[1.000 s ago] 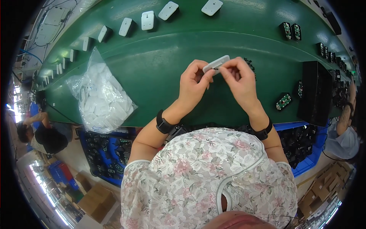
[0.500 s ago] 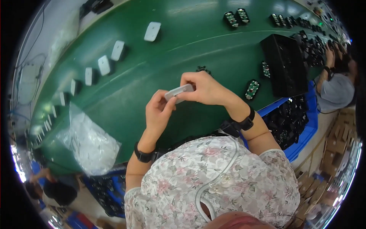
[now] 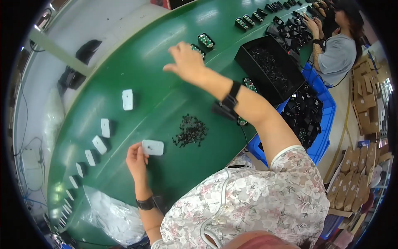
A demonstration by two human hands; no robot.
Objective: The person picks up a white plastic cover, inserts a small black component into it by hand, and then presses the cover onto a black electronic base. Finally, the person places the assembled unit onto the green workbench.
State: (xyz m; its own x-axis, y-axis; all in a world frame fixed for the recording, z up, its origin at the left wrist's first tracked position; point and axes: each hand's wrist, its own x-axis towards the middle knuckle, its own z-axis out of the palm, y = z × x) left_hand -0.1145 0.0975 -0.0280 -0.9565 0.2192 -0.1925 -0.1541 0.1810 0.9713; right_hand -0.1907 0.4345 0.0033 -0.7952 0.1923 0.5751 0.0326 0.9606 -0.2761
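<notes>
Now I have the left hand (image 3: 138, 161) alone on the white, rounded-rectangle plastic cover (image 3: 155, 147), its grip closed at the left edge, over the green tabletop (image 3: 159, 85) and beside a pile of small black screw-like parts (image 3: 190, 131). The right hand (image 3: 187, 61) has let go and reaches away, fingers spread, seemingly empty; I judge two-handed handling paused. It partly hides a black-cased green circuit board (image 3: 199, 50); whether they touch, I cannot tell.
</notes>
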